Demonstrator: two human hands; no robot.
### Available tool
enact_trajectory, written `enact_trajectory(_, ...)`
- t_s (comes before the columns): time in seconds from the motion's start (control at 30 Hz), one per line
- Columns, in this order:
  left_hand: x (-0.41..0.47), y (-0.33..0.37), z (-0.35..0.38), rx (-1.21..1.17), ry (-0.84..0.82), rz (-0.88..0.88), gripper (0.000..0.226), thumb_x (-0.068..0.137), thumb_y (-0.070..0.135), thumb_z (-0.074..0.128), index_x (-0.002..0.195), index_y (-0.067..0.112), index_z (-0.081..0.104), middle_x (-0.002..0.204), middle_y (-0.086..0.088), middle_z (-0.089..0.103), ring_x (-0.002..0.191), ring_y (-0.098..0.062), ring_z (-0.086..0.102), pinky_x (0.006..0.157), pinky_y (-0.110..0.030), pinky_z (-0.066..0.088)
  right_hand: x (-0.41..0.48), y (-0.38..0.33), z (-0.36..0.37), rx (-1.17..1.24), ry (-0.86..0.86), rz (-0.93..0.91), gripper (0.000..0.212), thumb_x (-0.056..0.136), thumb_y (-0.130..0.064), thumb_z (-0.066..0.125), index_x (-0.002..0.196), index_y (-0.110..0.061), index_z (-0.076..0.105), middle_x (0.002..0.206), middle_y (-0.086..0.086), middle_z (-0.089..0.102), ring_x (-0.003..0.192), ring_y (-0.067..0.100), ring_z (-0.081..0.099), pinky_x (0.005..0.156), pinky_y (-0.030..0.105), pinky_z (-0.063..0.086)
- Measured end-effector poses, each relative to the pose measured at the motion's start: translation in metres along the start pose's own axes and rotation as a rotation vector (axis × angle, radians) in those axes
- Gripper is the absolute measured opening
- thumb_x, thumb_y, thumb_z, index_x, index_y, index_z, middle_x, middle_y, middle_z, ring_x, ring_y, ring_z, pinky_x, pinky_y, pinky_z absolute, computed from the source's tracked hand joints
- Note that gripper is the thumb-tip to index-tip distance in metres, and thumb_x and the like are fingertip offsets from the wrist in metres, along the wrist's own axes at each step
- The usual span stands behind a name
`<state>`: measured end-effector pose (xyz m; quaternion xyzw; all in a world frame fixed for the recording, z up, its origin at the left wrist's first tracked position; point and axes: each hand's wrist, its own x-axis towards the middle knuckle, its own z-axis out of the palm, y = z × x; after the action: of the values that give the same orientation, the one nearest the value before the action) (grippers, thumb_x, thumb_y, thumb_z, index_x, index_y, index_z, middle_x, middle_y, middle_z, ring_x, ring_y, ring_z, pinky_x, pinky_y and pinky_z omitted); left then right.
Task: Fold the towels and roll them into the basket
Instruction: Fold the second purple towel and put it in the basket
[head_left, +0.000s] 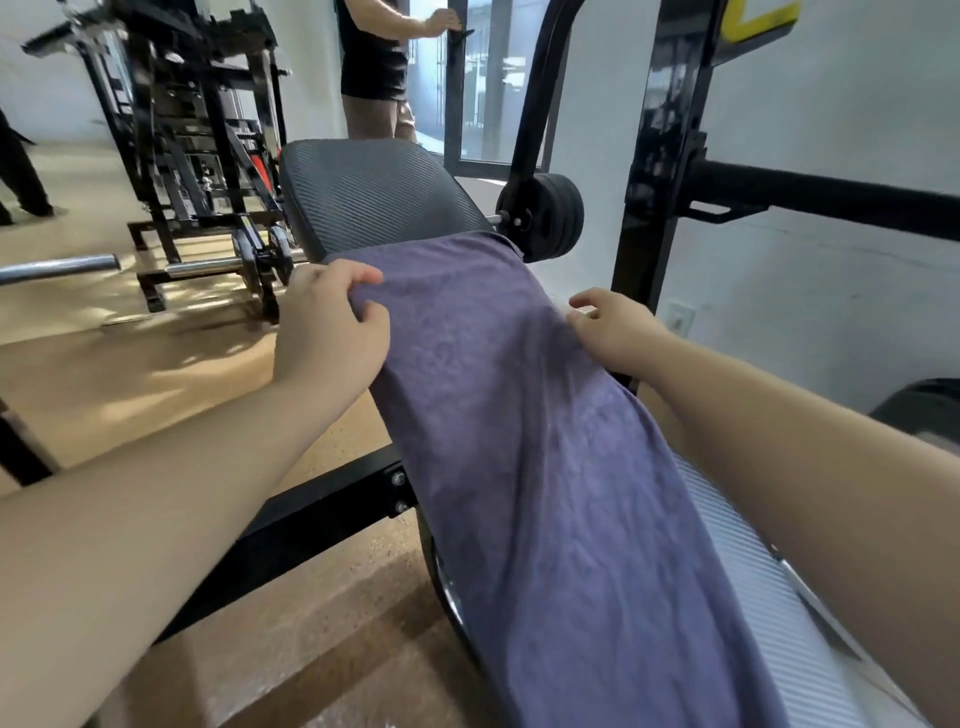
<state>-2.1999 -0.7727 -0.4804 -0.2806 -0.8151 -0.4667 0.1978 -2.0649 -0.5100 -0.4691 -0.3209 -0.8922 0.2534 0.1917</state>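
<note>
So there's a purple-grey towel (545, 441) spread lengthwise down a padded weight bench (374, 192). It covers most of the pad from the near end up to roughly the middle, and the far section of ribbed black upholstery is bare. The towel sits a bit to the left, so a strip of pad shows along the right side and the cloth's left edge hangs over. The left hand (332, 322) is at the far left corner area, fingers curled and thumb tucked in, bunching a fold of the cloth in a proper grip. The right hand (613, 327) is at the opposite edge at about the same height, fingers bent and touching the fabric, but honestly I can't tell if it's actually pinching it or just resting there. Both forearms reach in from the bottom of the view. Behind the bench there's a black rack upright (660, 156), a foam roller pad (550, 215), a loaded bar on the floor (223, 265), a big black machine (197, 119), and someone in dark shorts (374, 57) by a glass door (483, 83).
</note>
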Motion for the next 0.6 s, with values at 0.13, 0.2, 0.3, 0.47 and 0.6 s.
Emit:
enact_trajectory(0.13, -0.039, 0.019, 0.011, -0.021, -0.112, 0.132, 0.030, 0.087, 0.009, 0.056, 0.107, 0.028, 0.069, 0.111, 0.002, 0.056, 0.093, -0.013, 0.055, 0.092, -0.027, 0.044, -0.041, 0.018, -0.010, -0.113, -0.025, 0.023, 0.042, 0.097, -0.031, 0.046, 0.137, -0.022, 0.059, 0.127, 0.004, 0.066, 0.090, 0.019, 0.060, 0.067, 0.021, 0.043)
enact_trajectory(0.2, -0.061, 0.029, 0.015, -0.001, -0.183, 0.206, 0.026, 0.087, 0.010, 0.058, 0.103, 0.028, 0.069, 0.105, 0.004, 0.057, 0.091, -0.015, 0.058, 0.091, -0.033, 0.049, -0.063, 0.028, -0.014, -0.175, -0.069, 0.041, 0.040, 0.094, -0.029, 0.050, 0.131, -0.021, 0.064, 0.123, 0.006, 0.069, 0.099, 0.023, 0.062, 0.078, 0.028, 0.047)
enact_trajectory(0.3, -0.099, 0.045, 0.019, 0.019, -0.357, 0.334, 0.021, 0.091, 0.012, 0.058, 0.104, 0.026, 0.069, 0.105, 0.005, 0.058, 0.094, -0.017, 0.060, 0.087, -0.037, 0.051, -0.097, 0.044, -0.021, -0.193, -0.106, 0.089, 0.037, 0.092, -0.024, 0.053, 0.126, -0.019, 0.065, 0.112, 0.008, 0.072, 0.098, 0.029, 0.066, 0.085, 0.035, 0.056)
enact_trajectory(0.47, -0.150, 0.062, 0.023, 0.000, -0.585, 0.446, 0.022, 0.094, 0.014, 0.056, 0.103, 0.030, 0.069, 0.105, 0.009, 0.060, 0.092, -0.011, 0.061, 0.084, -0.039, 0.054, -0.145, 0.065, -0.030, -0.104, -0.122, 0.264, 0.051, 0.088, -0.021, 0.056, 0.139, -0.016, 0.053, 0.120, 0.008, 0.066, 0.089, 0.028, 0.069, 0.066, 0.035, 0.061)
enact_trajectory(0.6, -0.183, 0.067, 0.028, -0.010, -0.684, 0.475, 0.024, 0.090, 0.020, 0.053, 0.101, 0.033, 0.069, 0.103, 0.013, 0.060, 0.093, -0.011, 0.062, 0.088, -0.038, 0.052, -0.180, 0.081, -0.034, -0.026, -0.104, 0.386, 0.048, 0.086, -0.022, 0.061, 0.133, -0.014, 0.058, 0.110, 0.006, 0.067, 0.082, 0.026, 0.070, 0.053, 0.033, 0.062)
